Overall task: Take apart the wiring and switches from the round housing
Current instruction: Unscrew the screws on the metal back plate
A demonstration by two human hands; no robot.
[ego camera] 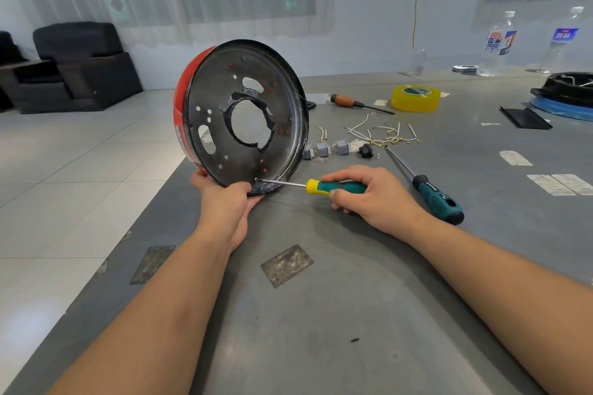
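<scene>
The housing (244, 119), round, black inside with a red outer band, stands on edge at the counter's (321, 314) left edge, its open face turned toward the viewer and slightly right. Its flat disc shows a large ragged central hole, two oval slots and several small holes.

The left hand (226, 202) grips the lower rim from beneath, thumb on the inner face. The right hand (369, 199) is closed round the green-and-yellow handle of a screwdriver (314, 186). This tool lies nearly level, long axis left to right, tip at the lower inner rim just beside the left thumb.

Behind and right of the housing lie grey switches (332, 147), a small black part (365, 151) and loose white wires (382, 133) with brass terminals, well apart from it. A second screwdriver (433, 196) with a teal handle lies diagonally near the right hand. Farther back lie a brown-handled screwdriver (356, 103) and a yellow tape roll (415, 98). Two clear bottles (495, 45) stand at the far right. Nothing blocks the tool's path to the rim.
</scene>
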